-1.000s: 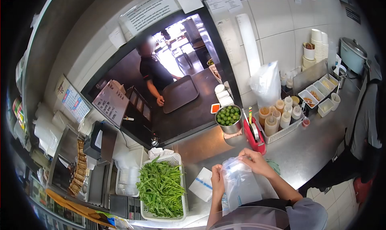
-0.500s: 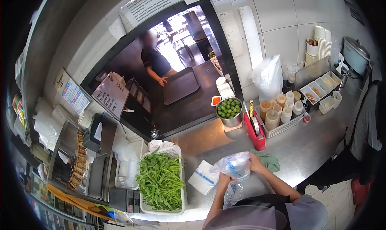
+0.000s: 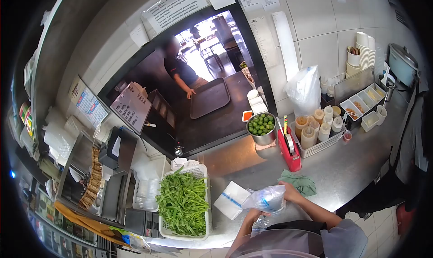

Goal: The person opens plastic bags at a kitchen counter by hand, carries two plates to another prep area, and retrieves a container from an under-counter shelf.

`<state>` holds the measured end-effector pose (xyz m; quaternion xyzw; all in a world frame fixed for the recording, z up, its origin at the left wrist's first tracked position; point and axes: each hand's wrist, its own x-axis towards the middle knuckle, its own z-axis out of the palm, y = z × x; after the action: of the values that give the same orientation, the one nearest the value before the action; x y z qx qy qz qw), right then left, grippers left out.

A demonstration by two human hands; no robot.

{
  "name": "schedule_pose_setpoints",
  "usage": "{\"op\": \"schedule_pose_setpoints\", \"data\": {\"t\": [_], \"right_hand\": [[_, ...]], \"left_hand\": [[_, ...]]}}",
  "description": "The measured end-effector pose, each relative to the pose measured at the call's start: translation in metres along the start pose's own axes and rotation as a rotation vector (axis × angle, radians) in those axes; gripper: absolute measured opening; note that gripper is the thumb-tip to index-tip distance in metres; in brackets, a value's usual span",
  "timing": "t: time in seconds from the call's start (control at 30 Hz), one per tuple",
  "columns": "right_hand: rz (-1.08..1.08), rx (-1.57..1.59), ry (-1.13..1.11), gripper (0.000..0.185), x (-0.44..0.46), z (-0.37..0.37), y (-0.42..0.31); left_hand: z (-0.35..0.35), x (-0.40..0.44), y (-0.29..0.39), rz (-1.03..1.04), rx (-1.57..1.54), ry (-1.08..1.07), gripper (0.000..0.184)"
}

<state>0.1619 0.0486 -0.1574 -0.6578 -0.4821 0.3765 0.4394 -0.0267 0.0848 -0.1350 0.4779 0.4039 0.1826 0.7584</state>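
Observation:
A clear plastic bag (image 3: 266, 199) with blue print is stretched between my two hands over the steel counter. My left hand (image 3: 253, 216) grips its lower edge, fingers closed and partly hidden. At the bag's right end, my right hand (image 3: 289, 191) has its fingers closed on the plastic. A white flat packet (image 3: 231, 200) with a blue stripe lies just left of the bag. Close behind my right hand is a crumpled green cloth (image 3: 301, 183).
A white basket (image 3: 208, 213) of leafy greens stands left. Behind the bag are a red tape dispenser (image 3: 288, 152), a metal pot (image 3: 266, 140) of limes and a basket (image 3: 320, 146) of sauce bottles. Beyond the hatch, a person (image 3: 180, 75) touches a dark tray (image 3: 211, 98). Another person (image 3: 397, 168) stands right.
The bag looks flatter and lower between my hands, and my left hand has dropped slightly. The whole view has shifted a little. Both hands keep their hold.

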Motion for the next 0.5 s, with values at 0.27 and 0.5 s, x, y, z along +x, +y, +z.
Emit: {"op": "schedule_pose_setpoints", "data": {"t": [0.27,0.5], "right_hand": [[0.253,0.856,-0.283,0.039,-0.017,-0.013,0.027],[-0.443,-0.041,-0.193,0.104,-0.056,-0.055,-0.048]], "left_hand": [[-0.030,0.010,-0.064,0.006,-0.408,-0.008,0.031],[-0.012,-0.053,0.019,0.285,0.488,0.060,0.075]]}}
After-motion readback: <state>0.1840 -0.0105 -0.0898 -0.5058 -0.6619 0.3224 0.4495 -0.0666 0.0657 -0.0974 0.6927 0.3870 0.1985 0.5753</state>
